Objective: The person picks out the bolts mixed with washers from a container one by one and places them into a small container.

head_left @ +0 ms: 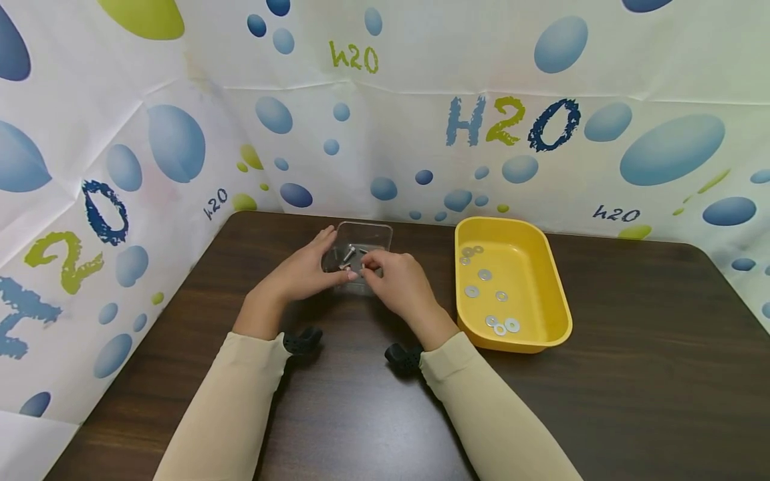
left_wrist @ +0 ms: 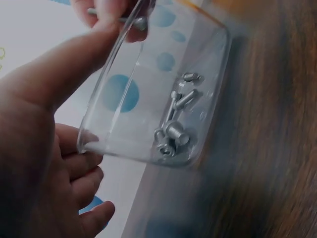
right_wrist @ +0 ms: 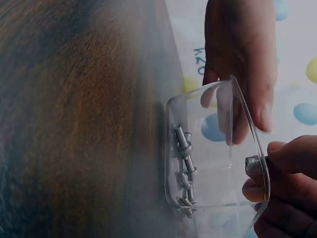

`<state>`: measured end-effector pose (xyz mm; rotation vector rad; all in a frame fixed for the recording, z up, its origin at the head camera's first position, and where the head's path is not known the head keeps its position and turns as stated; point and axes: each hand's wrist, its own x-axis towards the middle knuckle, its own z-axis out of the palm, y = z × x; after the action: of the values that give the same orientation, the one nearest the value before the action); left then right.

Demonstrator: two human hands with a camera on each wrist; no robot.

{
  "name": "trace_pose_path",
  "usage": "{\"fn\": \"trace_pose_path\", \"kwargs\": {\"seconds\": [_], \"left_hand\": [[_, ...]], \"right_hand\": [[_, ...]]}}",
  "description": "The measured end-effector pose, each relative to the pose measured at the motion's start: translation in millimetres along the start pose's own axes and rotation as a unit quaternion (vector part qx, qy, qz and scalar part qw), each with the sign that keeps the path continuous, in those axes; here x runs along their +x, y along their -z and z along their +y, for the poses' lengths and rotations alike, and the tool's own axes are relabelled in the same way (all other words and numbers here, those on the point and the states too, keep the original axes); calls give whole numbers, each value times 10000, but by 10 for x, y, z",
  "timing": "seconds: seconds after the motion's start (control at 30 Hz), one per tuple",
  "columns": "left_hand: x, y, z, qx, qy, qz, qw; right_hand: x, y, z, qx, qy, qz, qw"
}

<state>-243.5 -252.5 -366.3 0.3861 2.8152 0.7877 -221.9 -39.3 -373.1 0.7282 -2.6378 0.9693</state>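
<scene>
A small clear plastic box point(head_left: 368, 234) stands near the table's back edge with several metal bolts point(left_wrist: 177, 133) lying on its bottom. My left hand point(head_left: 301, 272) holds the box at its left side, thumb along the near rim and fingers around the corner. Over the near right part of the box, my right hand point(head_left: 402, 280) pinches a bolt point(right_wrist: 253, 165) between thumb and fingers. The head of that bolt shows at the rim in the right wrist view, and its shank is partly hidden by the fingers.
To the right stands a yellow tray point(head_left: 556, 294) with several flat washers point(head_left: 484, 274) scattered in it, mostly on its left side. The dark wooden table point(head_left: 650, 374) ends at a white sheet with blue and green drops point(head_left: 373, 133) behind and at left.
</scene>
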Motion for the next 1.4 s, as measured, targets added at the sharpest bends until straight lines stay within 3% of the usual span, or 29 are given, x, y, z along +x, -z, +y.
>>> {"fn": "trace_pose_path", "kwargs": {"seconds": [0.27, 0.57, 1.4], "left_hand": [[-6, 9, -53, -125, 64, -11, 9999], [-1, 2, -29, -194, -83, -20, 9998], [-41, -65, -8, -50, -36, -42, 10000]], "right_hand": [[-6, -11, 1, -71, 74, -276, 9996], [-21, -34, 16, -176, 180, -313, 9992], [-62, 1, -23, -404, 345, -537, 9971]]}}
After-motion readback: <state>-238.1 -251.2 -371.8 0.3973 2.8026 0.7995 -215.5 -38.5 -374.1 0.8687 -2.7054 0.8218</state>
